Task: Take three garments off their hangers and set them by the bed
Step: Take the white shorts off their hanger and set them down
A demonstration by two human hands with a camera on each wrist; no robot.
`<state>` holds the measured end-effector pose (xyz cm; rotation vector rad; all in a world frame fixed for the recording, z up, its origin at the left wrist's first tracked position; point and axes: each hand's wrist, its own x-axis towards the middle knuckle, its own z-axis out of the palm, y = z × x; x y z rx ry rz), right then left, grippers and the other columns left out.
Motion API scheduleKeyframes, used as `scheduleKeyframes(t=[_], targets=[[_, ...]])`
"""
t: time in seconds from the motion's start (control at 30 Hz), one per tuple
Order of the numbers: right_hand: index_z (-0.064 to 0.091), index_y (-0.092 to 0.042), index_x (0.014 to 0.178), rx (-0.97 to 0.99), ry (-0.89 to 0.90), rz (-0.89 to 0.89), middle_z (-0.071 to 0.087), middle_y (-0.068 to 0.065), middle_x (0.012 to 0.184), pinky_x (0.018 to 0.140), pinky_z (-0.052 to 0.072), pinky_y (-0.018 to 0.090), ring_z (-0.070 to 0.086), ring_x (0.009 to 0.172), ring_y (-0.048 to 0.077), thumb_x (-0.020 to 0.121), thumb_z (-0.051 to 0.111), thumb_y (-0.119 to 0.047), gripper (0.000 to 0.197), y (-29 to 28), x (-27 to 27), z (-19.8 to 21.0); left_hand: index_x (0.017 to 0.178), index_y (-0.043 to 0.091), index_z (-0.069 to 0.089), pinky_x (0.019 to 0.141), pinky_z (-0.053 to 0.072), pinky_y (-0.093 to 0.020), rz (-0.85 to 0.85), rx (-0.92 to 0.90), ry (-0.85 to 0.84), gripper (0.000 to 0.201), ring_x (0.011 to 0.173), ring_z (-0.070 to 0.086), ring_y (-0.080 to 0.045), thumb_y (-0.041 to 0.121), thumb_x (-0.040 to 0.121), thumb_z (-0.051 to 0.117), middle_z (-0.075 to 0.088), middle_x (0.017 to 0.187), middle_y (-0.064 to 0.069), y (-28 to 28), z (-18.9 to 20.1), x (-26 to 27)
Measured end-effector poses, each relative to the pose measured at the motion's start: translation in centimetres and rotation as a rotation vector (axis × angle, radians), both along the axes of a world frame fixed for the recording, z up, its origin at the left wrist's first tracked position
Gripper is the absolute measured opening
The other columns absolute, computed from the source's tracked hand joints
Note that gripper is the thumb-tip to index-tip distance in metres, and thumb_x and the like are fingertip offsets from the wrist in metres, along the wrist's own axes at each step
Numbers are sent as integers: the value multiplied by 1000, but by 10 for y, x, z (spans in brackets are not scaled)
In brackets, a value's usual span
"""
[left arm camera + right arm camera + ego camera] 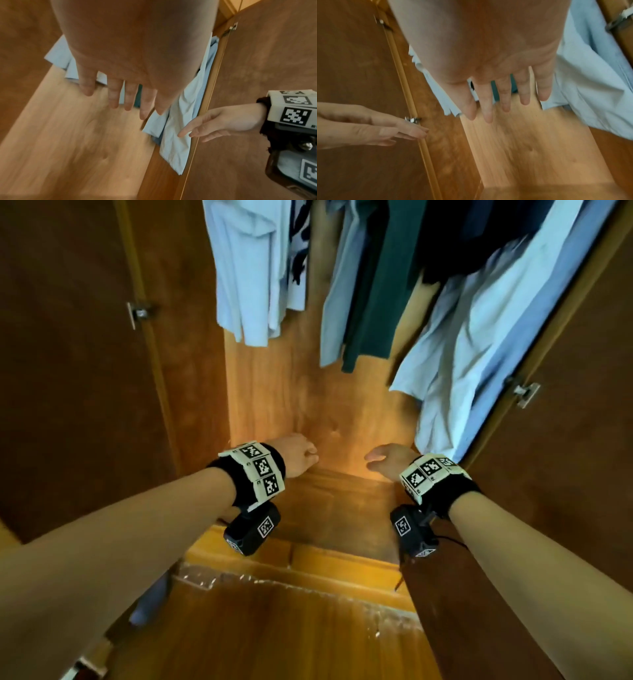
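A home bedroom closet: a wooden wardrobe [308, 405] stands open, its doors [68, 371] swung out to either side of the hands on metal hinges [138, 313]. Above and beyond the hands hang shirts [253, 268], pale blue and dark green, over a bare wooden floor panel.

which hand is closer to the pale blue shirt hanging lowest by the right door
Right. The right hand is just beside the hem of the pale blue shirt, not touching it. The left hand is farther left, open in front of the wardrobe's bare back panel.
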<state>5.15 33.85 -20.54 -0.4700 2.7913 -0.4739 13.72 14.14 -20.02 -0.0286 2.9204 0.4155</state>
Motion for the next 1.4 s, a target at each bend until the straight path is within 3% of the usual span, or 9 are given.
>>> scheduleKeyframes(t=[0.07,0.17,0.27,0.63,0.8,0.93,1.03,1.23,1.4], targets=[[58,-17,127,-33,61,5,51,2,140,104,35,21,47,129,20,90,54,-23,37,12,-23,30,139,14,46,112,28,-33,2,14,70,45,135,40,-24,34,101,34,40,147,-8,19,32,-22],[59,-17,125,-104,110,29,54,1,137,96,37,6,48,127,18,91,55,-19,35,23,-52,72,134,15,51,113,31,-35,-9,-32,166,43,132,42,-23,35,99,36,46,144,-7,35,75,-54],[59,-22,124,-161,203,11,53,-3,137,98,37,18,49,126,17,91,53,-23,33,34,-75,109,136,16,49,111,30,-32,-13,-78,273,42,134,40,-23,34,99,37,44,145,-7,47,117,-83],[52,-28,130,-256,440,-89,55,1,135,90,37,18,53,121,19,89,56,-21,42,43,-143,208,137,26,45,111,33,-44,-58,-110,550,45,138,35,-26,44,96,39,31,152,-4,52,218,-179],[49,-19,134,-316,570,-144,50,5,138,104,37,24,51,124,21,86,60,-22,49,25,-182,261,129,28,52,111,31,-48,-61,-84,803,42,136,34,-28,49,93,44,37,146,-6,32,265,-229],[54,-25,130,-373,656,-192,37,5,146,105,39,27,52,122,23,83,63,-19,48,10,-222,294,127,29,54,111,29,-47,-42,-30,1002,39,141,22,-26,44,92,48,29,150,-6,11,298,-268],[58,-31,124,-379,748,-258,24,4,153,115,28,29,39,135,24,84,61,-18,42,3,-248,309,130,36,50,111,26,-51,-93,-45,1101,39,145,12,-27,42,92,48,17,156,-4,-1,311,-296],[50,-36,132,-299,811,-396,8,0,159,113,25,35,28,138,33,86,58,-27,47,-12,-287,324,140,47,32,118,11,-53,-261,-200,1083,49,149,-4,-26,42,93,45,-1,161,1,-11,315,-344],[30,-16,146,-388,741,-435,11,4,159,113,26,31,28,142,27,88,56,-25,65,-14,-316,331,144,20,35,119,12,-51,-88,-140,872,53,150,-2,-21,37,95,42,7,160,-4,-20,320,-377]])
